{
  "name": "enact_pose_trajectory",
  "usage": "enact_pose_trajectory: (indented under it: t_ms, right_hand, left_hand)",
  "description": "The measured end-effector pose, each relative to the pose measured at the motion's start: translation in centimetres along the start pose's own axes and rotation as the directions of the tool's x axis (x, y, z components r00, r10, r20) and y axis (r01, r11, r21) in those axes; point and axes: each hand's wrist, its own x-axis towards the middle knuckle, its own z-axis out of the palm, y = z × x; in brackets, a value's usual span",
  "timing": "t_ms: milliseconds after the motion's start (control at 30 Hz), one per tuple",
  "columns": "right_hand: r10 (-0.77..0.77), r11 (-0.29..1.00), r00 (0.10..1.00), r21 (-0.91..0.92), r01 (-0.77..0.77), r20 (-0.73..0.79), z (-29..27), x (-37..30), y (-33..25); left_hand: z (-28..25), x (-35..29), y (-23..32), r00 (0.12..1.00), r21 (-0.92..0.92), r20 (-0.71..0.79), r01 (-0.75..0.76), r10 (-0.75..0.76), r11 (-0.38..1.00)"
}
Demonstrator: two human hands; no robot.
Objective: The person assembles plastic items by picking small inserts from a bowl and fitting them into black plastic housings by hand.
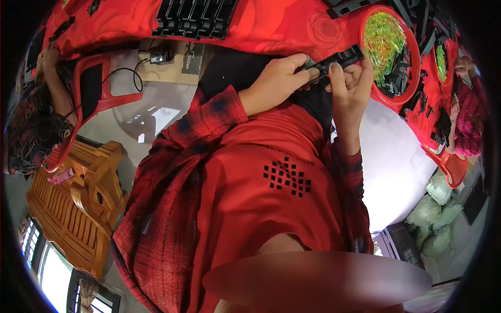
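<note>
An elongated black plastic part [342,56] is being held in both hands, above the lap and by the near edge of a table draped in a red rose-patterned tablecloth [292,23]. The part is being tilted in view, its right end appearing higher than its left. The left end is being pinched by the left hand [279,81], thumb and fingers closed on it. The middle is being gripped by the right hand [350,88]: the thumb is being laid against the near side, and the index finger is being extended toward the right end. Contacts on the underside are being hidden and cannot be told.

On the cloth, beyond the left hand and well apart from it, a row of black plastic pieces [194,18] is lying side by side. Just right of the right hand, translucent yellow-green pieces [383,34] and dark grey pieces [394,78] are being contained in a round red basket [416,60].

At far left, a co-worker's arm [58,96] is being reached toward the table; below it, a slatted wooden bench [68,203] is standing on the floor.
</note>
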Motion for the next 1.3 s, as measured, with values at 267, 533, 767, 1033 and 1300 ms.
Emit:
enact_pose_trajectory:
  t_ms: [267,533,767,1033,1300]
  right_hand:
    - [-0.046,0.998,0.998,0.039,0.048,-0.042,0.7,-0.8,0.1]
    - [-0.166,0.986,0.986,-0.031,0.166,-0.011,0.8,-1.8,0.0]
    - [-0.322,0.929,0.946,-0.178,0.324,0.036,0.3,-2.5,0.4]
    - [-0.341,0.923,0.937,-0.213,0.319,-0.073,1.2,-3.5,1.1]
    - [-0.238,0.942,0.969,-0.257,0.214,-0.065,1.5,-2.6,0.0]
  left_hand:
    - [0.1,-0.6,0.9,0.997,0.063,-0.072,-0.007,0.012,0.998]
    - [0.1,-0.9,1.7,0.997,0.097,-0.071,-0.027,0.034,0.995]
    - [0.5,-1.1,0.7,1.000,-0.114,-0.001,0.020,-0.020,0.993]
    - [0.7,-1.1,0.3,0.996,-0.312,0.039,0.088,-0.079,0.946]
    - [0.5,-0.3,-0.2,0.990,-0.362,0.088,0.136,-0.112,0.922]
